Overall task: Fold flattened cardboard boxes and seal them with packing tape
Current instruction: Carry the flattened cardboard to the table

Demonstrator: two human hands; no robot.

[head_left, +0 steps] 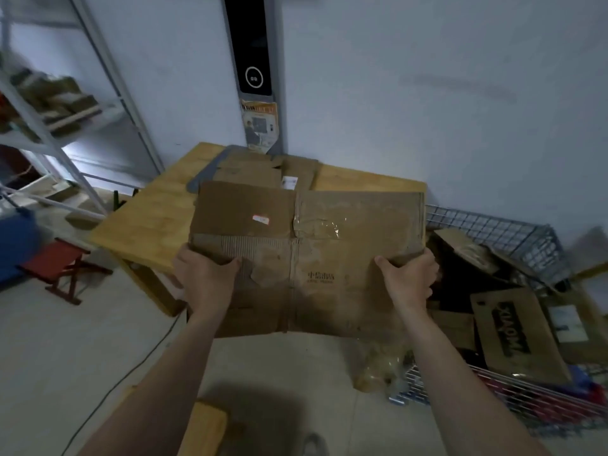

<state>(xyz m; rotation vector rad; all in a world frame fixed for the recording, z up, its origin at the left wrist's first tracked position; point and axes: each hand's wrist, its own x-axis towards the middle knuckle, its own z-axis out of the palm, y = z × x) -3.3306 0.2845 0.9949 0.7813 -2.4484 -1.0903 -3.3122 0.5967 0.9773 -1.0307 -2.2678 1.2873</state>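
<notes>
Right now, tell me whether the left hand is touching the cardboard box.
Touching: the head view shows the left hand gripping the cardboard box at its left edge, thumb pressed on top.

The left hand (205,278) and right hand (409,278) have fingers hidden behind the box (329,258). The blurred shelf (49,103) runs off the left edge.

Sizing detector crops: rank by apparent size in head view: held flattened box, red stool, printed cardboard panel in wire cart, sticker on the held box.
Largest: flattened box, also nearest the camera.
Then printed cardboard panel and red stool: about alike, not ranked.
Smallest: sticker.
</notes>
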